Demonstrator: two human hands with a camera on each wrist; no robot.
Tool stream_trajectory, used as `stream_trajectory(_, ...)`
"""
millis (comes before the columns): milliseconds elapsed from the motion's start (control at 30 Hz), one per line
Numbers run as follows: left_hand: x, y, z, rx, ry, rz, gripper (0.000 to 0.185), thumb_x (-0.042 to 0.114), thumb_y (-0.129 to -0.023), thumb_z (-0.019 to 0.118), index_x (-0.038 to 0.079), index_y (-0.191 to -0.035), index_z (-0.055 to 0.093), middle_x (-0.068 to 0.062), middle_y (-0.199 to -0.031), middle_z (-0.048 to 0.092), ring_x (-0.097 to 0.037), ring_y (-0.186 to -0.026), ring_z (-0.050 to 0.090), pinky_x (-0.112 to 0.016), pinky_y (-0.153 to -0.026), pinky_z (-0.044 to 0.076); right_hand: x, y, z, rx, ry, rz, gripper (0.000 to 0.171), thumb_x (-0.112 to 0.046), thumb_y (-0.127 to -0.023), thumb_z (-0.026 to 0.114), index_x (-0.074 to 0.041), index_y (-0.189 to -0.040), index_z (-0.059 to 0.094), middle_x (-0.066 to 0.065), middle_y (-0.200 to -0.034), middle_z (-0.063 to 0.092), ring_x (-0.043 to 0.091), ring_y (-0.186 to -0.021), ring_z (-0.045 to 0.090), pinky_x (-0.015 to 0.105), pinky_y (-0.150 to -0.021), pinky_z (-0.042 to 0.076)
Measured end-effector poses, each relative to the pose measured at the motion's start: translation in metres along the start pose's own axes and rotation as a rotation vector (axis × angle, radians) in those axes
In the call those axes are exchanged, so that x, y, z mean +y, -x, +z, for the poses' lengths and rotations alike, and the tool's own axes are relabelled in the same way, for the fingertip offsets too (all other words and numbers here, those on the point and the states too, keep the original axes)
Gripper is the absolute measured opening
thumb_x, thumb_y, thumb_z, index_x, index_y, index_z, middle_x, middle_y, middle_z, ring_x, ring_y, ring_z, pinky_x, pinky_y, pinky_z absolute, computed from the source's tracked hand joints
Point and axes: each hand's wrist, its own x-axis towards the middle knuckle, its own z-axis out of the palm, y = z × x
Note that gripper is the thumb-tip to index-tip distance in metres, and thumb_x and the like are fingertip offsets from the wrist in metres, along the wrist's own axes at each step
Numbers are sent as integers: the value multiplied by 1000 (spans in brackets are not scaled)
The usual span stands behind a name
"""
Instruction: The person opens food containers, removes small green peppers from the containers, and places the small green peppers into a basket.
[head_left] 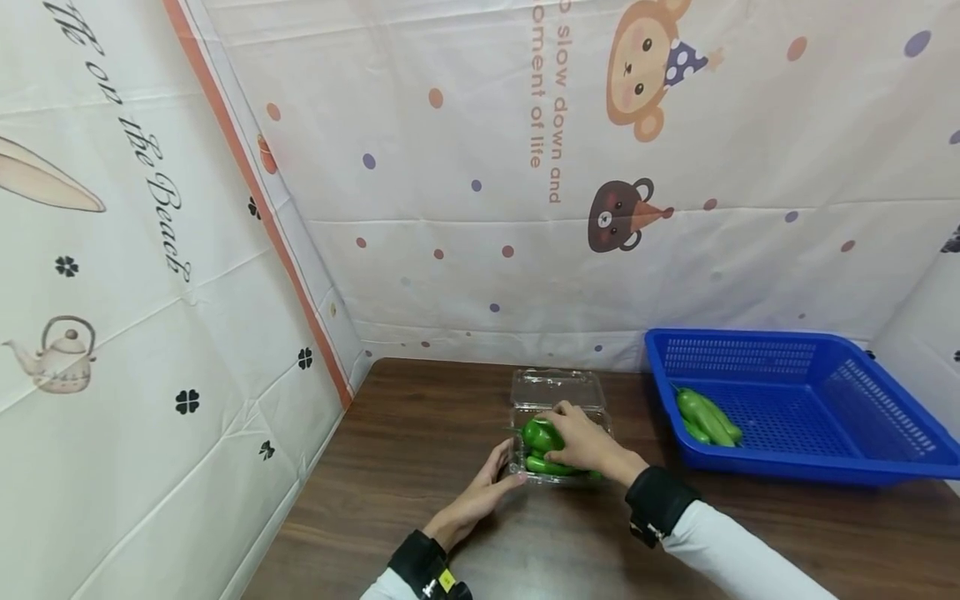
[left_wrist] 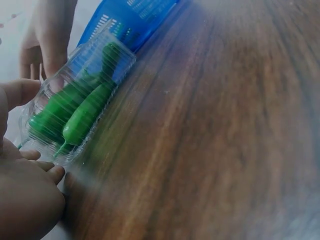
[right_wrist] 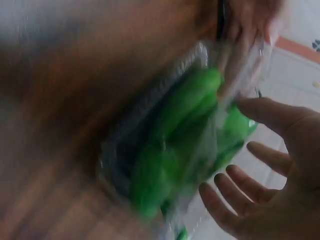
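A clear plastic clamshell box (head_left: 517,477) lies on the table with its lid (head_left: 558,388) folded back toward the wall. Several green peppers fill it, including a rounded, glossy green pepper (head_left: 542,435) on top and a long one (head_left: 551,467) along the front. My left hand (head_left: 480,492) rests at the box's left end, thumb toward the front corner and fingers along the side. Above the box, my right hand (head_left: 581,437) is at the glossy pepper. In the right wrist view its fingers (right_wrist: 237,185) are spread, with the thumb close beside the peppers.
At the right stands a blue plastic basket (head_left: 780,458), holding a few long green peppers (head_left: 705,417) in its left end. Printed cloth walls (head_left: 465,283) rise behind and to the left of the brown wooden table (head_left: 420,417).
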Motion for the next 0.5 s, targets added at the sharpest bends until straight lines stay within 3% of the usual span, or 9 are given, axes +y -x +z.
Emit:
stream_trajectory(233,0,1,0,3,-1,-2,79,37,-103,60,17,-164,16,-20,-172,10,-43,-158,8,-63,-124,18,-6,3,15,72,14,52,55,-9,-81,86,-2,-131,64,19,-117,62,34,-102,61,51,-81,55)
stream_trajectory(500,-2,0,1,4,9,11,78,35,-103,61,17,-164,16,-20,-171,11,-42,-158,9,-62,-125,18,-1,6,30,58,2,132,52,-10,-82,85,-4,-130,65,17,-115,65,27,-95,61,47,-74,53)
